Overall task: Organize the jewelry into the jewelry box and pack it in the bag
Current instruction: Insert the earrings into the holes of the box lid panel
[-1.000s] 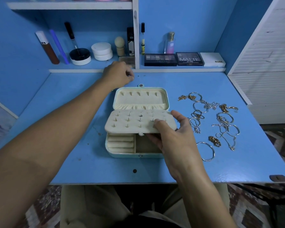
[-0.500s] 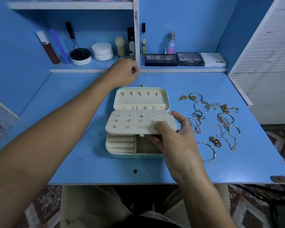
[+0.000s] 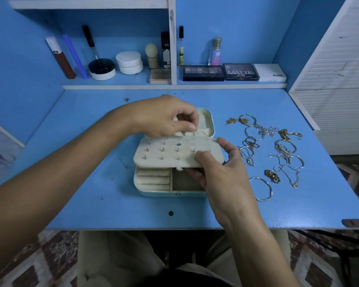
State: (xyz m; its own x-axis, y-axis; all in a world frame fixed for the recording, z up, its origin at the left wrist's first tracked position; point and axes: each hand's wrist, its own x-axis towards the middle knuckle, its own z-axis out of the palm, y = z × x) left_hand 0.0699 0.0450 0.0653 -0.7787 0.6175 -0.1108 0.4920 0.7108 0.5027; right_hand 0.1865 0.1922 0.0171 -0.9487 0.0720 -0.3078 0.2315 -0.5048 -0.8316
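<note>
Jewelry box (image 3: 153,190) long axis left-right, lid rearward

— What is the person wearing?
— Both forearms are bare, with no sleeves showing. The left hand (image 3: 164,117) and right hand (image 3: 220,172) carry no rings, watch or bracelets
— And below the edge of the blue table (image 3: 133,220)?
— Light beige trousers (image 3: 120,259) over the legs, with a dark gap between them
</note>
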